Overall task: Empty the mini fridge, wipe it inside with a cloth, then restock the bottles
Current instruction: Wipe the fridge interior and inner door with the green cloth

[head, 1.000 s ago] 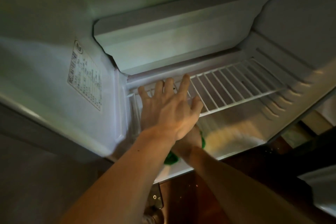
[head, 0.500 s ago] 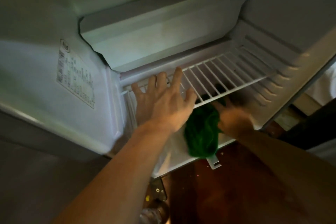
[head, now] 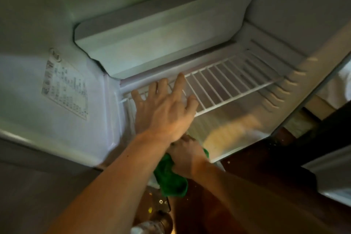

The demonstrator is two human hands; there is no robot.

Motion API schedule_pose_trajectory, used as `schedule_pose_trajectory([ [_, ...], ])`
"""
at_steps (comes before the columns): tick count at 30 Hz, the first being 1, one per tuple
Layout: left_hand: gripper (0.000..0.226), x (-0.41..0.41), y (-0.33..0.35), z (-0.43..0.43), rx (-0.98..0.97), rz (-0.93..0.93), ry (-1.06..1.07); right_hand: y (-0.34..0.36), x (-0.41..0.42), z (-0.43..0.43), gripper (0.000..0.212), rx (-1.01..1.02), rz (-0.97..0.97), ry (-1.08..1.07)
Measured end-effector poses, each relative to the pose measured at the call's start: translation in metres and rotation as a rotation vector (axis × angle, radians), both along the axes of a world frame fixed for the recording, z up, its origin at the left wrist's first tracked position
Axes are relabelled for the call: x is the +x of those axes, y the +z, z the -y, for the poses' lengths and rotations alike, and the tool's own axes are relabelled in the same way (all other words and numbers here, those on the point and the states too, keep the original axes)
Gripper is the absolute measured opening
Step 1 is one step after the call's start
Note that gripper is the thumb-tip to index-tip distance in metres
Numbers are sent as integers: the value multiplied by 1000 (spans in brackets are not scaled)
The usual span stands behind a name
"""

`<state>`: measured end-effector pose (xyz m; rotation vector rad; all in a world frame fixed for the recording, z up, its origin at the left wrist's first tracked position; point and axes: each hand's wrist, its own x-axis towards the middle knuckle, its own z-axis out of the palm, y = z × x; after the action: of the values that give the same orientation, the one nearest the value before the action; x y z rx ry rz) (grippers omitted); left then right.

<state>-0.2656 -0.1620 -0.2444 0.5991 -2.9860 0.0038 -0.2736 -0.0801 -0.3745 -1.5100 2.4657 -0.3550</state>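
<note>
The white mini fridge [head: 57, 40] stands open with no bottles inside. My left hand [head: 163, 110] lies flat, fingers spread, on the left end of the white wire shelf [head: 233, 80]. Under it, my right hand [head: 185, 156] grips a green cloth [head: 171, 178] at the front left of the fridge floor [head: 233, 138]; part of the hand is hidden by my left wrist. The cloth hangs over the front edge. A clear plastic bottle [head: 150, 227] shows at the bottom edge, on the floor.
A freezer box [head: 161, 30] hangs above the shelf. A label sticker [head: 65, 85] is on the left inner wall. The fridge door's edge [head: 311, 97] runs along the right. Dark brown floor [head: 247, 167] lies below.
My right hand swept the green cloth from the middle of the fridge floor back to the left, under my left hand. My left hand stayed on the shelf.
</note>
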Motion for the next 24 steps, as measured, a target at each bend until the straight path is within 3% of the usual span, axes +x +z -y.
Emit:
schedule_pose_trajectory([
  [3,70,1,1,1,-16,-4,22,-20,-42,-60,47,-97,-187,165],
  [5,70,0,-1,0,-36,-17,17,-34,-83,-99,45,-171,-265,-21],
  [9,69,0,-2,1,-15,-10,14,-33,-121,-93,62,-5,-301,-483],
  [13,68,1,-2,0,-20,-9,19,-22,-116,-21,52,17,-75,-752],
  [16,69,-1,-2,1,-1,-6,21,-15,-87,15,43,50,-105,-601],
  [19,68,0,-2,-1,-17,1,31,-3,-40,29,55,61,-125,-359],
  [24,68,-1,2,-2,-28,-6,28,-4,-9,-27,67,51,-96,91],
])
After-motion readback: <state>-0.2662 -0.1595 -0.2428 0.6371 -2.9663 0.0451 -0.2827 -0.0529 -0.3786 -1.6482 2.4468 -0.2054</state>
